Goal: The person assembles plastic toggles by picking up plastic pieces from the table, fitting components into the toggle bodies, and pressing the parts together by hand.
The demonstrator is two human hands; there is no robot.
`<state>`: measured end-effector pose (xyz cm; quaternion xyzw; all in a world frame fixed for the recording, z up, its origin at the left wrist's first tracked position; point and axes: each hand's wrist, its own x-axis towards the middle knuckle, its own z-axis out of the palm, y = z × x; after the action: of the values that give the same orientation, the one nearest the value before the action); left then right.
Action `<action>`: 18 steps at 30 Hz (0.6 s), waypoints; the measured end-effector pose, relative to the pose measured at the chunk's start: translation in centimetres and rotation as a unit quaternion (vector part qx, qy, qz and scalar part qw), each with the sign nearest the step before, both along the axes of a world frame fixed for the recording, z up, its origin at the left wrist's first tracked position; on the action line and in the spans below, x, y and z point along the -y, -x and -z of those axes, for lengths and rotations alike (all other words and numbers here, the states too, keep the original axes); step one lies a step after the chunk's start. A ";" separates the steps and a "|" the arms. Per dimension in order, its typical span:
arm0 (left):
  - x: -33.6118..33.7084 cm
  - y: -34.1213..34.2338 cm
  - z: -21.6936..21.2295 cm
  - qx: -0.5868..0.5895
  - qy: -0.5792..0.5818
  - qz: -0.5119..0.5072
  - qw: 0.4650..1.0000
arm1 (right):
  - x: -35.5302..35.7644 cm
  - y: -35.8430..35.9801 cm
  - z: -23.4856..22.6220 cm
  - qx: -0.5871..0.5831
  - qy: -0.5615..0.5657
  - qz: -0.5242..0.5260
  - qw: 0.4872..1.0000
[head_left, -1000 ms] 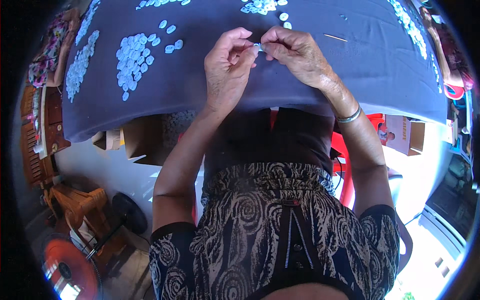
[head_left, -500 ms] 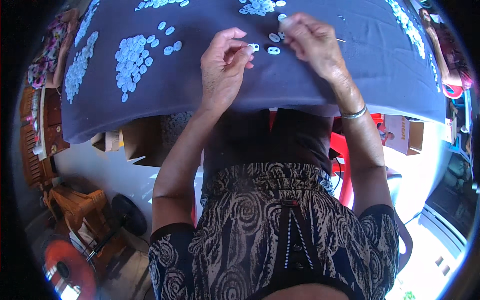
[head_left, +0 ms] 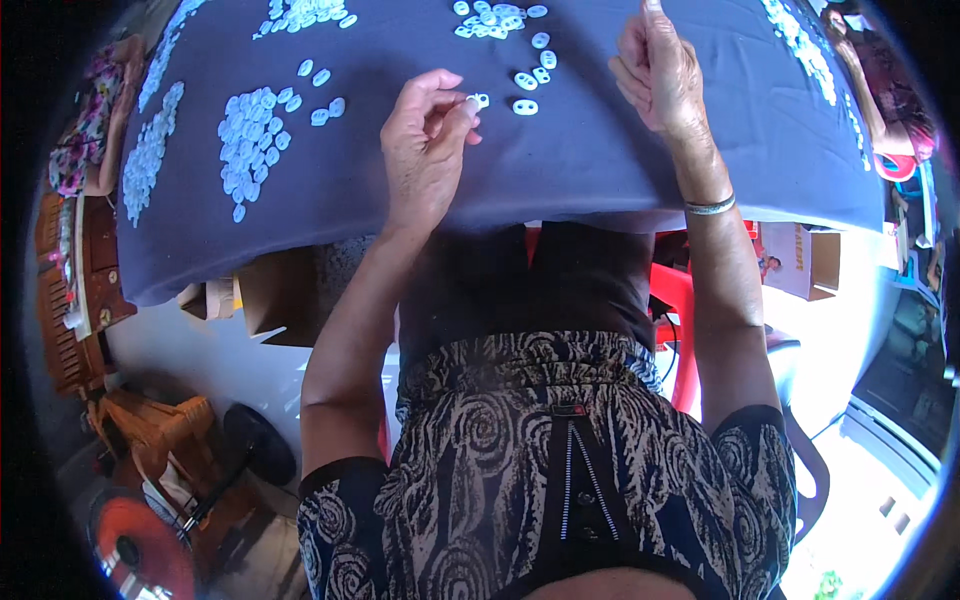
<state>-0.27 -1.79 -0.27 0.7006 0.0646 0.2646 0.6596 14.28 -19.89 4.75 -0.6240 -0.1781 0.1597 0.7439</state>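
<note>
Between thumb and forefinger, my left hand (head_left: 428,140) pinches a small white plastic piece with a hole (head_left: 481,101). To its right, apart from the fingers, lies a white oval piece with two holes (head_left: 525,107). Several similar loose pieces (head_left: 526,81) trail from there toward a far pile of white ovals (head_left: 492,20). My right hand (head_left: 662,75) is raised over the cloth to the right, its fingers curled and thumb pointing away. Whatever its fingertips may hold is too small to make out. A bracelet circles the right wrist.
A dark blue cloth (head_left: 560,170) covers the table. Piles of white ovals lie at left (head_left: 250,145), far left (head_left: 152,150) and far right (head_left: 805,50). Other people's arms (head_left: 870,110) show at both sides. Below are cardboard boxes (head_left: 285,290), a red chair (head_left: 680,310) and a fan (head_left: 140,545).
My right hand has moved away from the loose pieces, rightward and farther off. My left hand keeps its pinch on the white piece. The view has shifted slightly.
</note>
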 end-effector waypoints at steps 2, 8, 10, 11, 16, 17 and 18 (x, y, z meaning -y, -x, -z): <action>0.1 0.0 0.0 0.010 0.016 -0.001 1.000 | 0.0 -0.2 0.0 -0.003 0.009 0.010 1.000; 0.2 0.0 -0.2 -0.006 -0.006 -0.005 1.000 | -0.2 -0.2 0.4 -0.022 0.016 0.015 1.000; 0.2 -0.1 -0.1 -0.006 -0.004 -0.006 1.000 | 0.5 -1.1 1.3 0.038 0.023 -0.044 0.998; 0.3 -0.1 -0.1 -0.006 -0.002 -0.007 1.000 | 0.8 -1.6 1.7 0.038 0.024 -0.044 0.998; 0.2 0.0 0.0 -0.002 -0.003 -0.005 1.000 | -0.4 -0.8 2.0 0.130 0.209 -0.024 0.969; 0.2 0.0 0.0 -0.001 0.000 -0.004 1.000 | -0.7 -0.9 2.5 0.130 0.209 -0.025 0.969; 0.2 0.0 0.0 -0.001 0.000 -0.004 1.000 | -0.9 -0.8 3.1 0.232 0.211 -0.021 0.949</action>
<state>-0.26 -2.01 -0.26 0.7002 0.0680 0.2664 0.6588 15.11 -18.95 1.61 -0.7827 -0.3208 0.0601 0.5299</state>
